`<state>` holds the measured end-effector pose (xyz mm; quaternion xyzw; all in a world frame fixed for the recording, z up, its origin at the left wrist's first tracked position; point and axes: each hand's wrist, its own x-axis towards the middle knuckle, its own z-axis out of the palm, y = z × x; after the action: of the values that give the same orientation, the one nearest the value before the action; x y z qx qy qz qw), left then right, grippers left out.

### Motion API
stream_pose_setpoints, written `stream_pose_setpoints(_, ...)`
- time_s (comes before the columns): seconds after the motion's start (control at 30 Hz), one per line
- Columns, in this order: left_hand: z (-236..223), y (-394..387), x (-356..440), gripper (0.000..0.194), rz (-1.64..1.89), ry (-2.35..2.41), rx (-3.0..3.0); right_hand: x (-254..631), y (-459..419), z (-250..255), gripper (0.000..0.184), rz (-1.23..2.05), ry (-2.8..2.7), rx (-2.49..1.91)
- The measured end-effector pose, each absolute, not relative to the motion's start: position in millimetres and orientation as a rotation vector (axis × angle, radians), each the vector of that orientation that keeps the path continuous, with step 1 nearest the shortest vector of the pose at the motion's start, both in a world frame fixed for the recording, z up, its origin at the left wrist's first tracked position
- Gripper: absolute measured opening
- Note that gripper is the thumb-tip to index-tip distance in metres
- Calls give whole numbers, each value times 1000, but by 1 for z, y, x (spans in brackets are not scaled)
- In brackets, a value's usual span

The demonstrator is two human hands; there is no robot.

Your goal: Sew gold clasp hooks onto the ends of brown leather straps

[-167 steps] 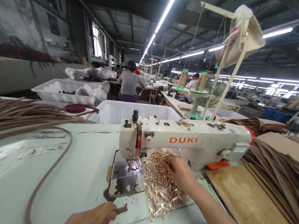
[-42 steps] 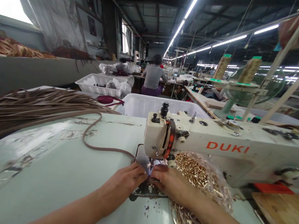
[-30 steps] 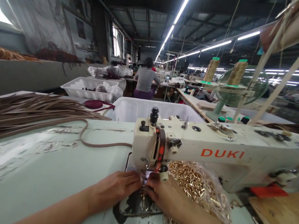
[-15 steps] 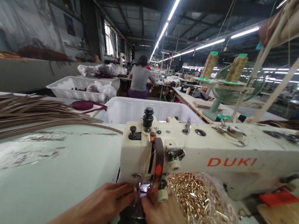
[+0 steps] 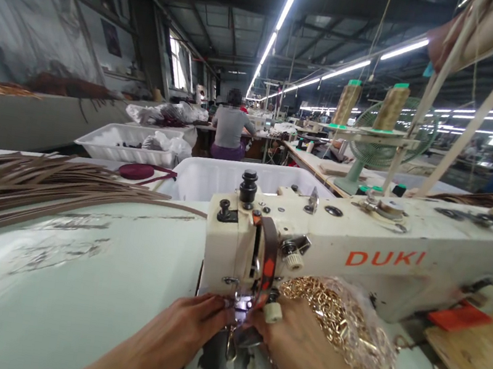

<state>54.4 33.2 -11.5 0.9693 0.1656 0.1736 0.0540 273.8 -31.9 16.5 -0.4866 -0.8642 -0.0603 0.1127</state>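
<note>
A white sewing machine (image 5: 227, 250) marked DUKI stands in front of me, its lamp shining at the needle area. From the left, my left hand (image 5: 194, 323) is closed, its fingertips pinched beside the presser foot (image 5: 242, 305). My right hand (image 5: 292, 335) comes in from the other side, fingers curled behind the machine's pale knob (image 5: 273, 313). What either hand grips is hidden by the fingers and the machine head. Between the hands a gold snap hook (image 5: 231, 347) lies over the worn metal bed plate (image 5: 217, 367).
Right of the needle lies a clear bag of gold metal hooks (image 5: 346, 325). Long brown strips (image 5: 40, 189) are heaped on the left of the table. A white bin (image 5: 201, 174) stands behind the machine. Thread cones (image 5: 347, 104) sit on a stand; a person (image 5: 230, 129) sits farther off.
The gold snap hook now shows between the hands, where it was not visible before. My right hand has shifted slightly up and right; the view has moved a little.
</note>
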Motion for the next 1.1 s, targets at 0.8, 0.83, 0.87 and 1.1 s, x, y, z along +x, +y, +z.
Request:
stream_pose_setpoints(0.8,-9,38,54,27,561,527,2983,277,-19,9,17,-19,-2338,-1715)
stream_pose_setpoints(0.83,-8,38,53,28,555,527,2984,276,-19,9,16,-13,-2339,-1724)
stream_pose_setpoints(0.87,-7,38,53,27,553,524,2978,276,-18,9,15,-7,-2340,-1731)
stream_pose_setpoints(1.1,-8,38,54,24,558,513,2929,273,-18,11,18,10,-2324,-1768)
